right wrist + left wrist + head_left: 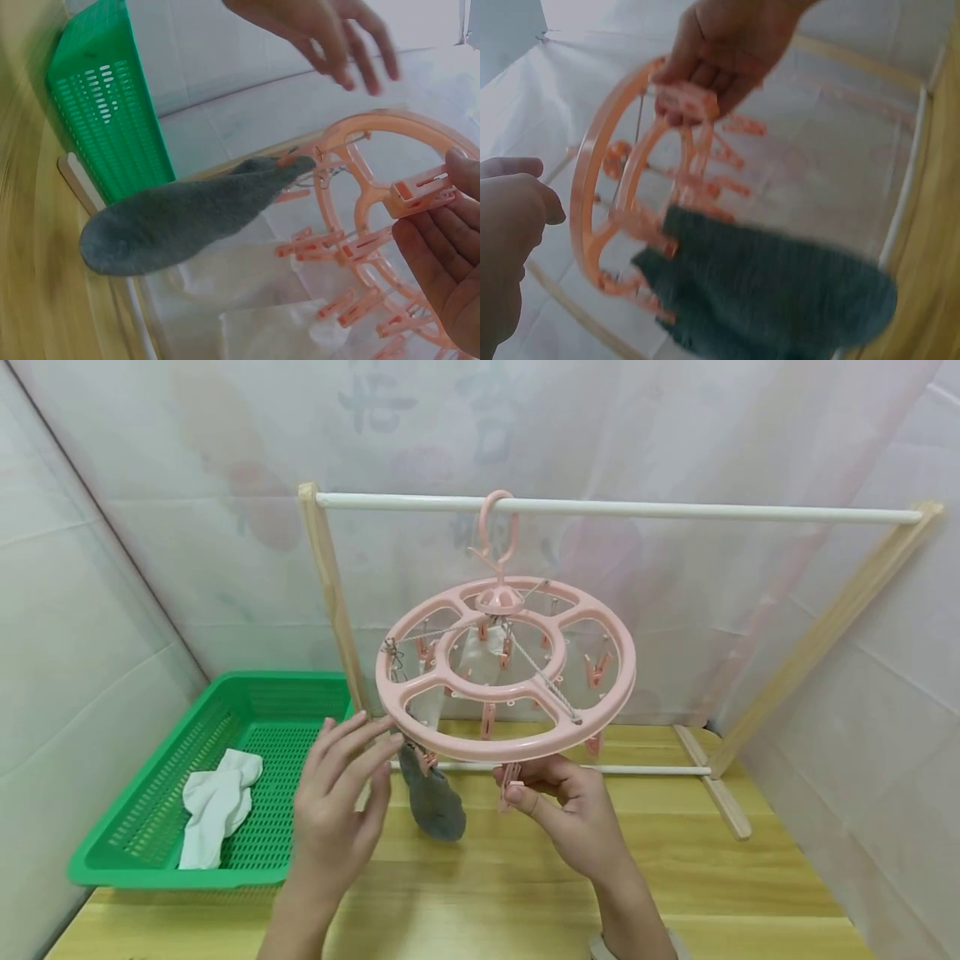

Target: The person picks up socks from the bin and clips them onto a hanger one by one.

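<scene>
A round pink clip hanger (517, 748) hangs by its hook from the white rail (675, 510). At its front edge my right hand (573, 814) pinches a pink clip (420, 193) between thumb and fingers. My left hand (337, 797) is beside the ring's left front, its fingers spread and holding nothing. A grey sock (437, 806) dangles from clips at the left front of the ring, close to the left hand. White cloth (281, 334) shows behind the clips in the right wrist view, partly hidden by the hanger in the head view.
On the left stands a green basket (97, 852) with white socks (217, 806) in it. Wooden posts (825, 639) carry the rail at both ends, and a lower white bar (645, 770) runs above the wooden table (735, 893). Pale curtains surround the area.
</scene>
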`<state>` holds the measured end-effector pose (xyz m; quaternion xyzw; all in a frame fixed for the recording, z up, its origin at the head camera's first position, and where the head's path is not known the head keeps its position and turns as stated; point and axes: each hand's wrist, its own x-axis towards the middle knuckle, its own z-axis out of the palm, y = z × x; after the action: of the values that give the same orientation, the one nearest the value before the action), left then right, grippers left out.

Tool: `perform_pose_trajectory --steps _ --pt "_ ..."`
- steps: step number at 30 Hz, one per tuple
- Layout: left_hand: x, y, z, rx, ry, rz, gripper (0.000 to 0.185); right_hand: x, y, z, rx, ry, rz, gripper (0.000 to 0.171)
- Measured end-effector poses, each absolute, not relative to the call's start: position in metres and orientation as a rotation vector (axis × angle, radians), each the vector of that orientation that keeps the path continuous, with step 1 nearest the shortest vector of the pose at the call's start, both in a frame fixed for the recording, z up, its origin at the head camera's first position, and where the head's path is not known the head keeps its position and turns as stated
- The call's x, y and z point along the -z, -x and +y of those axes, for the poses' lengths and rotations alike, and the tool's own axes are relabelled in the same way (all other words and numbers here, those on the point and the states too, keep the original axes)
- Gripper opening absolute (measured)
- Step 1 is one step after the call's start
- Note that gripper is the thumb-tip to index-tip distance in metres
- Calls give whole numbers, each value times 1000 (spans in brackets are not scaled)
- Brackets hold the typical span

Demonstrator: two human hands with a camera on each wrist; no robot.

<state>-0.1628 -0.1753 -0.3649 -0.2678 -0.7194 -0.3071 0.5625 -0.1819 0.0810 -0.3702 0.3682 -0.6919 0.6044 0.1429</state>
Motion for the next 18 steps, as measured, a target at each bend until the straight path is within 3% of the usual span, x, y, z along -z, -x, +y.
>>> perform_pose_trajectory --steps 7,14,18 --pt "382 166 -237 633 531 -1948 24 370 181 82 -1752 -1078 -1950 17" --pt "400 169 -305 436 368 -2306 44 369 179 80 -1742 -1060 -1964 17" --pt "411 173 -338 398 255 -2571 40 369 179 79 -1735 -1041 -1978 17"
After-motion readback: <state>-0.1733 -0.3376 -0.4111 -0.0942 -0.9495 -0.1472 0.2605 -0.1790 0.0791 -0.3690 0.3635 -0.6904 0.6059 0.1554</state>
